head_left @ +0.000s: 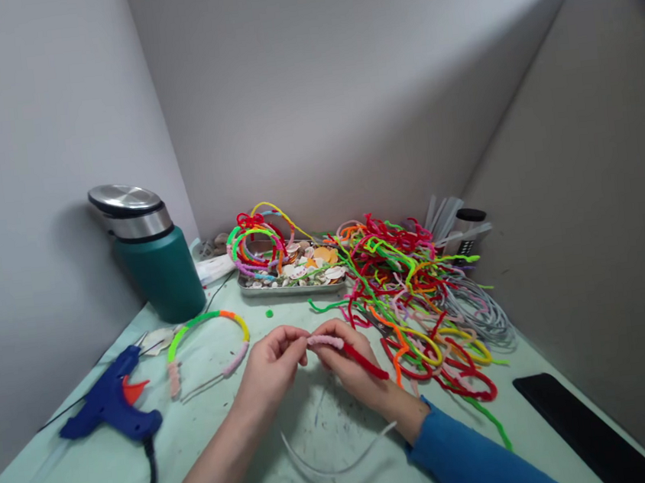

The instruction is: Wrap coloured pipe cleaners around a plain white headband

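Observation:
Both my hands meet over the middle of the table. Closed in a pinch, my left hand [275,365] grips the tip of a pink pipe-cleaner wrapping [326,340]. My right hand [350,365] is closed round the same piece from the other side. A fuzzy red section [366,361] runs on from the pink and lies across the back of my right hand. Below my hands curves a bare whitish band [335,472]; its join to the wrapping is hidden. Left of my hands lies a hoop [193,323] partly wrapped in green, orange, yellow and pink, its other end bare.
A blue glue gun [109,402] lies at left with its cord, before a teal bottle [162,277]. At the back, a metal tray [293,291] holds small pieces and wrapped hoops. Tangled pipe cleaners [399,264], a grey wire coil [480,313] and a black strip [584,429] are at right.

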Demonstrator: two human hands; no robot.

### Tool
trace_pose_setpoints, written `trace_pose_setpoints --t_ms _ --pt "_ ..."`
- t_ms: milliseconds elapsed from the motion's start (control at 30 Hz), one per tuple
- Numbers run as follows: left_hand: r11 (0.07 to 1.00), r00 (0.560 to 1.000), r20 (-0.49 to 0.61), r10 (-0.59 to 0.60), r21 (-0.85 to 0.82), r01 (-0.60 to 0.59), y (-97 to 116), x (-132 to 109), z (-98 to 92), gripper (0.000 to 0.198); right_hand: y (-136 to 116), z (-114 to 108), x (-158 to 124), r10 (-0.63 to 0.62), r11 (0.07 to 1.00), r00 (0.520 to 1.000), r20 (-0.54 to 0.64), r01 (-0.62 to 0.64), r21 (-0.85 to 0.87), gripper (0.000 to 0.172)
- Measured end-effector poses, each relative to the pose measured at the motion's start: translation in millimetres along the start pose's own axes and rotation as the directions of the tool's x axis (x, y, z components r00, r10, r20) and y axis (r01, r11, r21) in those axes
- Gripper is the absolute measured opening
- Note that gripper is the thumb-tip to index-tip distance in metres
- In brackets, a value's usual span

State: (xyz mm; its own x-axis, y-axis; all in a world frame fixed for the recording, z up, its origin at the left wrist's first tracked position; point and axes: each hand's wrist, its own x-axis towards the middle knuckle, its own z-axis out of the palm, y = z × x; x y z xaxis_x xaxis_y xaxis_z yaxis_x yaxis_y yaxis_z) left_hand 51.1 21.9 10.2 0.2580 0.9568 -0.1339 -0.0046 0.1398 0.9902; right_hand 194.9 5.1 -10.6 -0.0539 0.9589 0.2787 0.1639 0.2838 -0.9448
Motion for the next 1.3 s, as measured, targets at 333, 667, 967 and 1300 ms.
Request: trace_pose_setpoints --t_ms 333,667,967,1300 --pt "0.997 0.997 0.005 -0.077 0.006 0.077 2.2 -2.1 -2.3 0.036 12.7 -7.3 9.7 -0.001 0.981 1.000 -0.029 0.007 0.196 0.017" --pt "0.931 0.997 -0.082 -0.009 0.364 0.039 -5.5 3.6 -5.7 0.025 6.6 -20.5 17.3 0.062 0.998 0.973 0.222 -0.059 -0.020 0.023" --pt "0.909 0.995 -0.073 -0.071 0.405 0.095 -9.5 3.7 -5.5 0.020 3.0 -12.2 3.5 -0.308 0.759 0.904 0.296 0.422 -0.497 0.011" --pt "0.896 0.992 -0.120 -0.041 0.435 0.089 -9.8 5.3 -7.7 0.028 1.7 -16.1 8.1 -0.448 0.561 0.806 0.388 0.591 -0.580 0.010"
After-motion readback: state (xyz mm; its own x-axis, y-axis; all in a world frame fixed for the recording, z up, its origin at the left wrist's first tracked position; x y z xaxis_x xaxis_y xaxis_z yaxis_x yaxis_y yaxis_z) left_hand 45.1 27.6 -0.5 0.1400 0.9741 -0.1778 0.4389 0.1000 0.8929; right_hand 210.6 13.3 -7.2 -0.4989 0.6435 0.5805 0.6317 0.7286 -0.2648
